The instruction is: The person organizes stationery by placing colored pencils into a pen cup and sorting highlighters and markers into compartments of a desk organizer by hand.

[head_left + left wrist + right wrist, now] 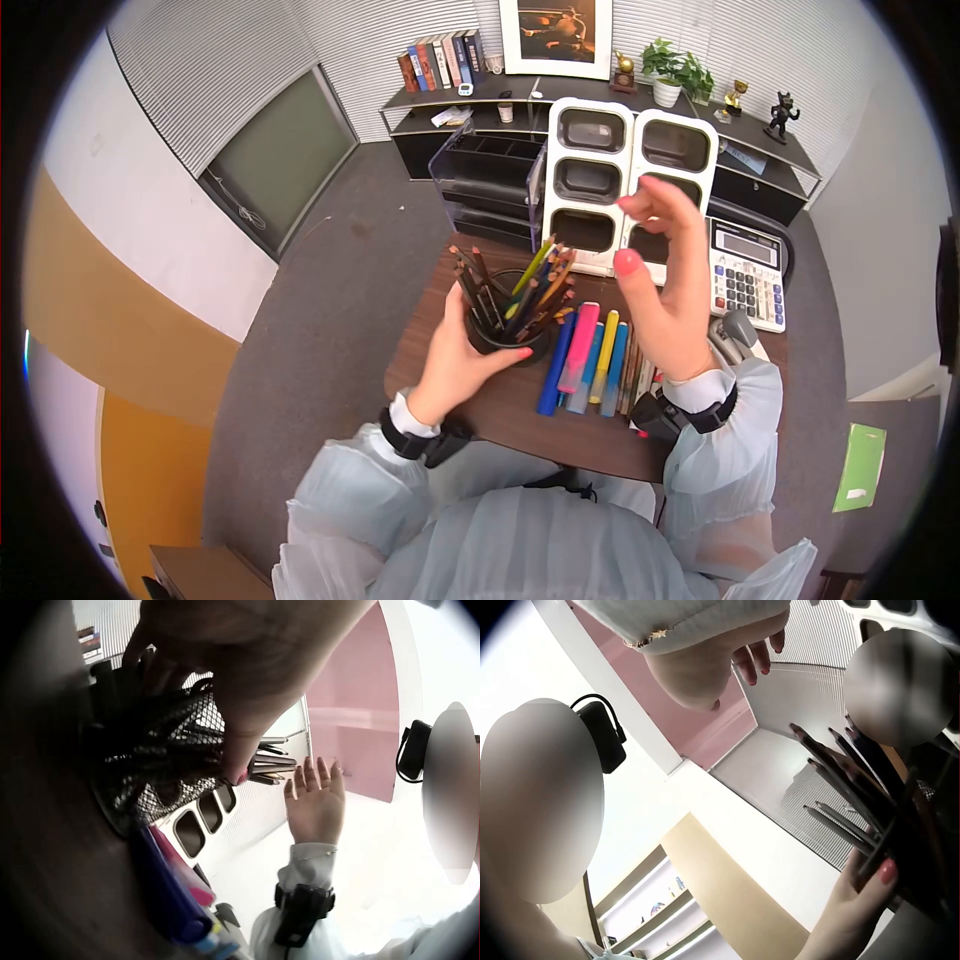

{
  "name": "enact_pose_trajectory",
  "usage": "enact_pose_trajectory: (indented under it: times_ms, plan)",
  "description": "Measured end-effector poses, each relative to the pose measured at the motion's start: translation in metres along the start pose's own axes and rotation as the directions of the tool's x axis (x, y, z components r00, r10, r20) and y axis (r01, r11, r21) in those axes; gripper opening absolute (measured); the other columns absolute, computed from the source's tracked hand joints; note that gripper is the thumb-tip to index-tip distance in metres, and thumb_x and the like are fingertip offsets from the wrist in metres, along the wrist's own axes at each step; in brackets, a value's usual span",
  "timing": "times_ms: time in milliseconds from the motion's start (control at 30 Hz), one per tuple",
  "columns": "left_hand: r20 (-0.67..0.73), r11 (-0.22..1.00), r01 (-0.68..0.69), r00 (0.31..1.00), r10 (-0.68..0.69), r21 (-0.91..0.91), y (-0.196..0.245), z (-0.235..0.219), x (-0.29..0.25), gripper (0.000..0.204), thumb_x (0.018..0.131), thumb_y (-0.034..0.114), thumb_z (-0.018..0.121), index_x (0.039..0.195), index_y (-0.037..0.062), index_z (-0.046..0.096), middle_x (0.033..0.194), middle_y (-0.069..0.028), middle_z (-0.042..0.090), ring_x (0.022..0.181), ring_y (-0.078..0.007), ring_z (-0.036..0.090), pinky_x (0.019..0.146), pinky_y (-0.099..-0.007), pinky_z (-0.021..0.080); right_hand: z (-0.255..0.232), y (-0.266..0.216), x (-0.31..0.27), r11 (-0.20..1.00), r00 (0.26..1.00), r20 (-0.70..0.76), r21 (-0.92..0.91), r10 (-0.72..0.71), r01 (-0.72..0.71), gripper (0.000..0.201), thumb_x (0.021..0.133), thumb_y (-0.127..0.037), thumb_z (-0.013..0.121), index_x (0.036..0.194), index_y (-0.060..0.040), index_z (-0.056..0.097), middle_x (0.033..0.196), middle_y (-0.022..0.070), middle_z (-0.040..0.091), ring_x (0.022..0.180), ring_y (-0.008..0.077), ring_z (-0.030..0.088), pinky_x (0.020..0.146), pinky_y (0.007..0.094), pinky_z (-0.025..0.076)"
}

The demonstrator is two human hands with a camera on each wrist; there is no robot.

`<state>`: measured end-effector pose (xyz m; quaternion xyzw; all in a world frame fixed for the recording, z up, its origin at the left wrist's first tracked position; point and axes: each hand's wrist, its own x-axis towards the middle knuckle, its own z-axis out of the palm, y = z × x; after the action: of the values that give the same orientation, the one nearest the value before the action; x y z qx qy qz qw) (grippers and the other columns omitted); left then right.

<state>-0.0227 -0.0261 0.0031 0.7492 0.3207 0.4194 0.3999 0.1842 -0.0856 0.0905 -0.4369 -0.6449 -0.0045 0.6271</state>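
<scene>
My left hand [452, 357] grips the side of a black mesh pen cup [161, 804], its thumb lying along the near side. Pencils [470, 285] with dark barrels stand packed in the cup, with a yellow-green one [533, 265] leaning among them. Raised over the right part of the desk, my right hand [672, 295] holds nothing, thumb and fingers apart and loosely bent. Beside the cup lie a dark blue marker [553, 378], a pink highlighter [579, 350], a yellow highlighter [604, 360] and light blue markers [615, 375].
A white organizer [632, 150] with dark compartments stands at the back of the brown desk [520, 430]. Left of it is a transparent-sided black tray rack [480, 190]. A calculator [745, 275] and a grey stapler [738, 332] sit at the right. Behind is a low shelf [400, 103].
</scene>
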Motion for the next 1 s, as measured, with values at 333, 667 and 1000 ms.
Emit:
enact_pose_trajectory:
  times_ms: [333, 667, 1000]
  plan:
    - [0.013, 0.999, -0.039, 0.999, 0.039, 0.027, -0.058, -0.062, 0.054, 0.082, 0.069, 0.013, 0.077, 0.132, -0.0025, 0.027, 0.123, -0.016, 0.048, 0.113, -0.0218, 0.049, 0.097, -0.0331, 0.037, -0.053, -0.012, 0.017, 0.995, 0.968, -0.235, 0.028, -0.083, 0.092, 0.036, 0.083, -0.012, 0.058, 0.117, -0.004, 0.049, 0.107, 0.0067, 0.058, 0.101, 0.0154, 0.051, 0.09, 0.0316, 0.034]
    - [-0.001, 0.766, -0.358, 0.906, 0.424, 0.534, 0.003, -0.007, 0.004, 0.064, 0.067, 0.019, 0.077, 0.118, 0.0004, 0.043, 0.118, -0.0148, 0.047, 0.105, -0.0256, 0.05, 0.087, -0.0354, 0.041, -0.073, -0.013, 0.023, 0.99, 0.938, -0.32, 0.003, -0.132, 0.14, 0.03, 0.083, -0.013, 0.059, 0.111, -0.0034, 0.053, 0.101, 0.0061, 0.061, 0.098, 0.0148, 0.053, 0.089, 0.0296, 0.036]
    - [0.489, 0.614, -0.375, 0.872, -0.02, 0.695, 0.034, 0.074, 0.022, 0.054, 0.074, 0.051, 0.062, 0.084, -0.0015, 0.057, 0.068, -0.013, 0.059, 0.061, -0.0285, 0.06, 0.054, -0.0351, 0.048, -0.067, -0.017, 0.02, 0.99, 0.969, -0.202, -0.014, -0.142, 0.142, 0.026, 0.081, -0.007, 0.06, 0.105, -0.0012, 0.055, 0.1, 0.0078, 0.058, 0.095, 0.0174, 0.054, 0.085, 0.0297, 0.04]
